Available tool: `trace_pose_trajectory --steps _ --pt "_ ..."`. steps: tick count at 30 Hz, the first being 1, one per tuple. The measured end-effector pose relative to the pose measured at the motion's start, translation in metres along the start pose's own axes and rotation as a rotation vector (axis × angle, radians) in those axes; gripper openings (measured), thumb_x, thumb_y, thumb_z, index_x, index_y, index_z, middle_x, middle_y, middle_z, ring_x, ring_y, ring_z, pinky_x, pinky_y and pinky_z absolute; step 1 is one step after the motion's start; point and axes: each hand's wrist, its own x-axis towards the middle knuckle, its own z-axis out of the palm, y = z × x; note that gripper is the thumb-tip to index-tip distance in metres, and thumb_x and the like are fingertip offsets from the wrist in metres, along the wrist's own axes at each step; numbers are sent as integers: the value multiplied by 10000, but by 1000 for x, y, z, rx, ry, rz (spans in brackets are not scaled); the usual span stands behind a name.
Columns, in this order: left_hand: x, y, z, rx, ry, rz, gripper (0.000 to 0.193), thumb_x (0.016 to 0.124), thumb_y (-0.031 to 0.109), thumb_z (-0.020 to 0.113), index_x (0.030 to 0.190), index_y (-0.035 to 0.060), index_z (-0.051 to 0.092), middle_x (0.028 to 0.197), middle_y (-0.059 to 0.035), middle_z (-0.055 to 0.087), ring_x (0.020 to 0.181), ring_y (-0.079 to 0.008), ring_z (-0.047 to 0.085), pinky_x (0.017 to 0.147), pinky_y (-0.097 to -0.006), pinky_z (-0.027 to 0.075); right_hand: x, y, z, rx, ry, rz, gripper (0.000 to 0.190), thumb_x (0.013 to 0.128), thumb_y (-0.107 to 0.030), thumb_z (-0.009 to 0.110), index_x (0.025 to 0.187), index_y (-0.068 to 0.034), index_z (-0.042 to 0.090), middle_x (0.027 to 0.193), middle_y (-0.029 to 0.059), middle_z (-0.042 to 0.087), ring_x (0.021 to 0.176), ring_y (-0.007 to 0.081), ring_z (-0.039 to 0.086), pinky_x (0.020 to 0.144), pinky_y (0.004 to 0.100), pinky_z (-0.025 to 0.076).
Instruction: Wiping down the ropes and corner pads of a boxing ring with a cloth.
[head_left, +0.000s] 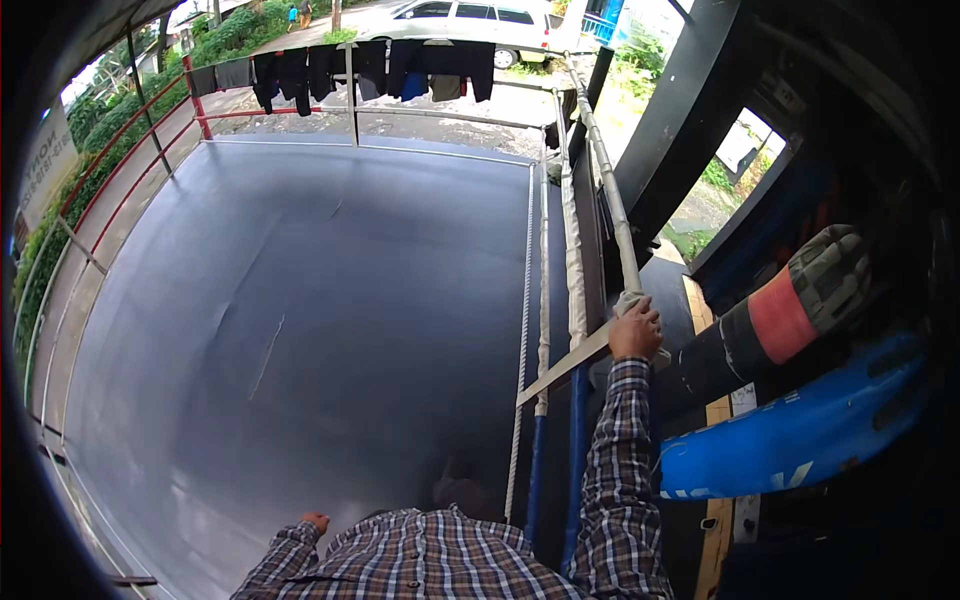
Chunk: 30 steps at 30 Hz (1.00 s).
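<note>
My right hand (636, 331) is closed around the top rope of a boxing ring, where a pale strap (566, 366) is wrapped over it. From there the strap slants down across the lower ropes. Ahead of the hand, the top rope (604, 150) runs away in a light cover. A blue-covered rope section (576, 450) lies beside my checked right sleeve. Low by my body, my left hand (316, 522) hangs over the grey ring canvas (337, 300). Its fingers look curled, but they are too small to tell whether they are fully closed.
Dark clothes (367, 71) hang over the far ropes. To my right hang a blue punching bag (780, 431) and a black one with a red band (781, 315). A black pillar (682, 105) rises beyond them. Outside are a silver car (465, 26) and two distant people (300, 15).
</note>
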Motion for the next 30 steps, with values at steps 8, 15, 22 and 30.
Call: trace_pose_trajectory --steps 8,15,22,30 --pt "7 24 -34 695 -90 269 425 834 467 670 1112 146 692 1171 -67 672 1088 -267 625 920 -408 507 145 -82 53 -56 118 35 463 995 -212 374 1424 -38 381 1138 170 562 960 284 615 838 394 494" --pt "92 195 -91 -281 57 229 378 844 400 633 1064 105 719 972 -108 726 933 -249 684 853 -356 525 243 -132 84 -77 89 31 479 1005 -230 378 1447 -46 358 1229 164 533 1033 321 598 885 408 489" --pt "179 334 -223 -254 132 431 305 884 303 615 1056 66 700 847 -113 723 772 -203 701 742 -328 549 264 -130 102 206 326 -6 629 971 -376 507 1423 24 329 1264 232 547 1072 371 600 899 416 494" --pt "327 464 -376 -219 161 428 296 888 314 608 1011 63 706 852 -105 716 737 -209 691 724 -333 546 255 -131 72 167 59 353 506 970 -474 482 1082 6 601 1053 194 665 964 362 639 831 444 499"
